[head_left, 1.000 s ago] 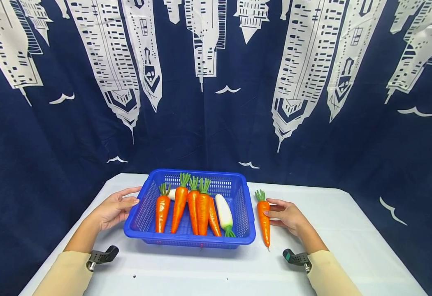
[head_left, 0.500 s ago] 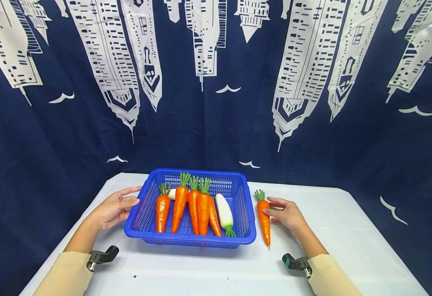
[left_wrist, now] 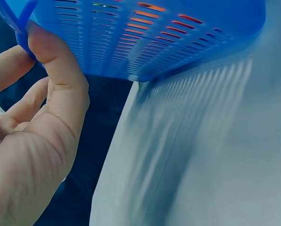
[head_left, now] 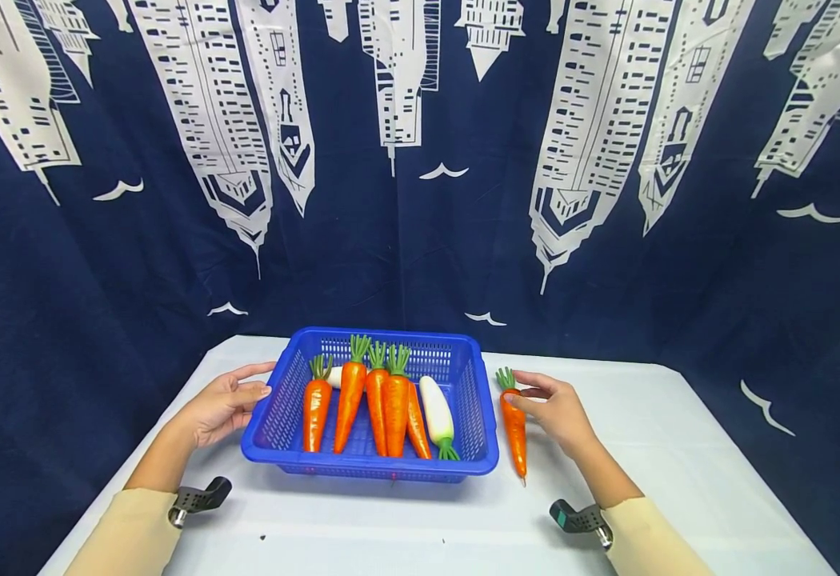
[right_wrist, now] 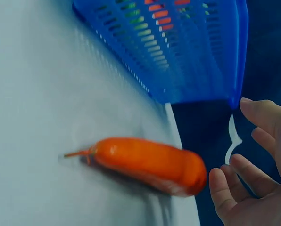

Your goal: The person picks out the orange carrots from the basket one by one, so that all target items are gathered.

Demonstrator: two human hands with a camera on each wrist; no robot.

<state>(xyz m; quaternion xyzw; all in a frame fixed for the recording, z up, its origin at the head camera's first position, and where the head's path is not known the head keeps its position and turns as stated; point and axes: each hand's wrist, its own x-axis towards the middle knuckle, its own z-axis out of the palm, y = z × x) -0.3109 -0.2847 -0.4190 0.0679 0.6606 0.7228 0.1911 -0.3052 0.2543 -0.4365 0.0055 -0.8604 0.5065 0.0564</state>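
A blue plastic basket (head_left: 370, 472) stands on the white table, holding several orange carrots (head_left: 395, 416) and a white radish (head_left: 436, 412). Part of another white piece shows behind the carrots at the left. My left hand (head_left: 226, 404) pinches the basket's left rim between thumb and finger, as the left wrist view shows. One more carrot (head_left: 515, 436) lies on the table just right of the basket, green top pointing away. Around its upper end hovers my right hand (head_left: 555, 408), thumb and fingers spread. In the right wrist view the hand (right_wrist: 253, 174) is beside the carrot's thick end.
The white table (head_left: 650, 480) ends at a dark blue cloth backdrop (head_left: 406, 256) printed with white buildings and birds. Small dark specks (head_left: 262, 538) lie near the front. Each wrist carries a black camera mount (head_left: 582, 518).
My right hand has shifted from the carrot's side toward its leafy top, lifting its wrist a little. Carrot, basket and left hand stay where they were.
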